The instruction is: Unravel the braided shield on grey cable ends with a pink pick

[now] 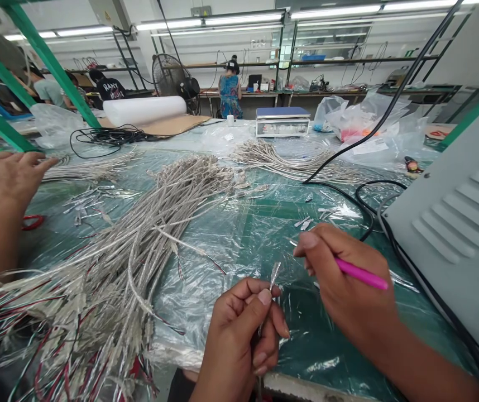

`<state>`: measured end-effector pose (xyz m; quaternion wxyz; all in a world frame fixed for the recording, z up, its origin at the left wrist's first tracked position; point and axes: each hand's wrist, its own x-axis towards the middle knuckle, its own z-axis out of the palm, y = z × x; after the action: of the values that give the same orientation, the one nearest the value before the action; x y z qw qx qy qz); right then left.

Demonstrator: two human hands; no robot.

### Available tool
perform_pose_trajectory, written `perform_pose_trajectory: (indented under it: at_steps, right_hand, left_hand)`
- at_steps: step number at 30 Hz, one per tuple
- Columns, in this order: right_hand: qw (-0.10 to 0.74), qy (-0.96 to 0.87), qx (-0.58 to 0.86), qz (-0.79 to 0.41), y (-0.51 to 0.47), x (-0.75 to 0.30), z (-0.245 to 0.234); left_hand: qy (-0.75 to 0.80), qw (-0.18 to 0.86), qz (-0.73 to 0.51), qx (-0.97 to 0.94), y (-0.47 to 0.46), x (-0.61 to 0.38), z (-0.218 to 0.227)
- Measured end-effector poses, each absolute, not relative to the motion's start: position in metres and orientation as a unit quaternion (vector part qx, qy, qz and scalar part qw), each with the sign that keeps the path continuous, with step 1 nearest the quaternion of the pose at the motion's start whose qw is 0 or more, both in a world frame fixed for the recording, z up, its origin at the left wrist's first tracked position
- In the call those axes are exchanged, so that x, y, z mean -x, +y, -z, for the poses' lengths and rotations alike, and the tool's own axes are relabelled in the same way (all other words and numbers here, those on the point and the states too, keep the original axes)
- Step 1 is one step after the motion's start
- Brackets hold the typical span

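My left hand is closed near the table's front edge, pinching a thin cable between thumb and finger. The cable's silvery stripped end points up and away from me. To its right, my right hand grips a slim tool with a pink handle like a pen. The tool's narrow metal tip pokes out past the fingers, apart from the cable; its exact kind is hard to tell. Left of my hands lies a large bundle of grey braided cables with red, black and green wire ends.
Another person's hand rests at the far left beside more cables. A grey vented metal box stands at right, with a black cord before it. Foil scraps lie on the plastic-covered table. A scale stands at the back.
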<state>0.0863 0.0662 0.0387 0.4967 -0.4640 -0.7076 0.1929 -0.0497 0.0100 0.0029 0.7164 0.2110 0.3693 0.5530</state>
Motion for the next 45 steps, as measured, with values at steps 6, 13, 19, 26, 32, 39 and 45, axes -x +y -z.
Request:
perform_pose_trajectory:
  at_steps: [6,13,19,26,32,39,45]
  right_hand:
    - [0.480,-0.745,0.396,-0.242,0.0617,-0.0897,-0.0406]
    - [0.435,-0.796,0.333,-0.257,0.0601,-0.0870,-0.0417]
    - [0.414,-0.802,0.330,-0.275,0.0609,-0.0865,-0.0408]
    - [0.420,-0.804,0.329,-0.262,0.0597,-0.0854,-0.0417]
    - [0.433,-0.795,0.348,-0.245,0.0617,-0.0846,-0.0396]
    - [0.475,-0.758,0.388,-0.221,0.0615,-0.0864,-0.0389]
    - [0.450,-0.792,0.327,-0.253,0.0583,-0.0884,-0.0394]
  left_hand:
    - [0.356,0.714,-0.570,-0.195,0.0108,0.0511,-0.0008]
    - [0.355,0.712,-0.574,-0.193,0.0096,0.0505,-0.0029]
    - [0.352,0.712,-0.576,-0.194,0.0094,0.0501,-0.0033]
    - [0.347,0.715,-0.575,-0.196,0.0090,0.0499,-0.0040]
    - [0.346,0.719,-0.569,-0.198,0.0092,0.0509,-0.0018]
    - [0.343,0.721,-0.570,-0.194,0.0093,0.0517,-0.0029]
    - [0.336,0.719,-0.576,-0.196,0.0101,0.0512,-0.0031]
